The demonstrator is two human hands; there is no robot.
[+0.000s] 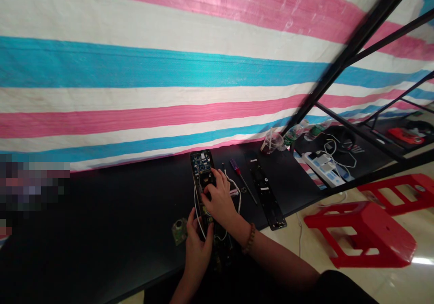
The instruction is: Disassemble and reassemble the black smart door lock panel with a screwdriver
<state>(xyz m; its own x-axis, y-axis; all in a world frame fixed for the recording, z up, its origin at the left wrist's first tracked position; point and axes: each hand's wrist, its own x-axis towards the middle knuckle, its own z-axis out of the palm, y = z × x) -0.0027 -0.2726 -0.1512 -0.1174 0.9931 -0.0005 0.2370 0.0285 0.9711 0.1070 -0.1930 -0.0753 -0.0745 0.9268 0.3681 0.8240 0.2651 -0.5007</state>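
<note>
A long, narrow black device housing [194,160] lies open on the black table, pointing away from me. A blue circuit board [200,163] shows in its far end. My left hand [198,246] grips the near part of the housing, thumb on one side and fingers on the other. Over the middle of the housing, my right hand [221,201] has its thumb and fingers bent down into it; whatever is between the fingertips is too small to make out. A white cable [195,201] loops along the housing. Left of it lies a small green board with a round part [179,231].
Right of the housing lie a screwdriver [242,179] and a long black cover panel [266,193]. Plastic cups [272,141] stand at the back by the striped sheet [152,127]. Farther right are a power strip [323,168], a black metal frame and red stools [366,234].
</note>
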